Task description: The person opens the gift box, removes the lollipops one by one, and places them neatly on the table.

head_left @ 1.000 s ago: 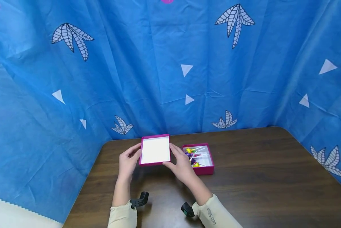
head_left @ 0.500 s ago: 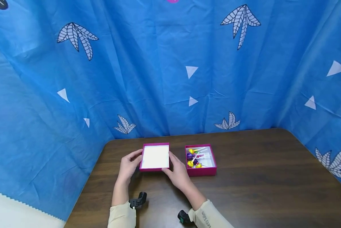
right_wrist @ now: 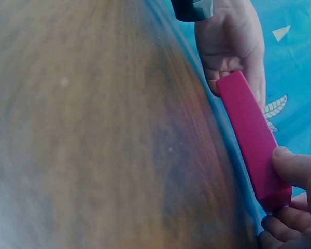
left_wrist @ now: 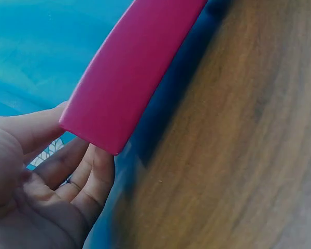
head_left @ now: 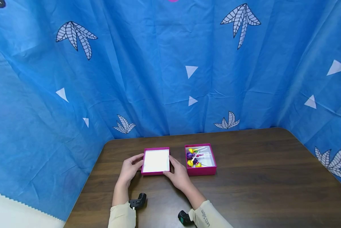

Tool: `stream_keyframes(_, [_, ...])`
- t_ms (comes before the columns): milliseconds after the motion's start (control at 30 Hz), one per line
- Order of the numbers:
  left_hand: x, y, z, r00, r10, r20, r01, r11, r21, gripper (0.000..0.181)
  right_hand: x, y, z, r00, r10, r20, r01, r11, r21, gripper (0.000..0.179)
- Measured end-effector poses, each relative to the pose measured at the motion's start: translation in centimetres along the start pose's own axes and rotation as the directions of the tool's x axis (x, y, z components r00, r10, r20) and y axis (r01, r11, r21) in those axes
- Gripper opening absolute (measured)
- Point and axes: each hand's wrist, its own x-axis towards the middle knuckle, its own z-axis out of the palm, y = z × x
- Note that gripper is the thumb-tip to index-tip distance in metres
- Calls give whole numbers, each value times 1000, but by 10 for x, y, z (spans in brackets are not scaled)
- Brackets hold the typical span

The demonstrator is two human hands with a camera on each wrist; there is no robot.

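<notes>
A shallow magenta box lid (head_left: pixel 156 161), white inside and turned hollow side up, is held between both hands over the table. My left hand (head_left: pixel 128 169) grips its left side; in the left wrist view the fingers (left_wrist: pixel 98 176) reach beneath its corner. On the right, my right hand (head_left: pixel 179 175) pinches the near right corner, the thumb (right_wrist: pixel 285 161) lying on the lid's front wall in the right wrist view. Close to the right hand stands a matching magenta box (head_left: pixel 201 171). Several wrapped lollipops (head_left: pixel 190 155), yellow and purple, lie in its left part.
The dark wooden table (head_left: pixel 261 177) stretches far to the right of the box. A blue patterned curtain (head_left: pixel 164 79) hangs along its back and sides. Black wrist cameras (head_left: pixel 139 201) sit at the cuffs of both sleeves.
Both hands have lowered the lid toward the table, and its tilt has flattened. The right hand no longer overlaps the lollipop box, which now shows more fully. The head view has shifted slightly.
</notes>
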Motion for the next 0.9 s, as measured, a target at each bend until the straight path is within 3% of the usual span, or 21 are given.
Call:
stream_keyframes(467, [-1,-5,5,1000,13,4,-13,999,35,35,-2,4,3,1000,-19,15,20,997,-78,67])
stream_keyframes(900, [0,-5,7,1000,12,-17,-11,998,69,35,-2,4,2,1000,-14,2,14,996,-86,68])
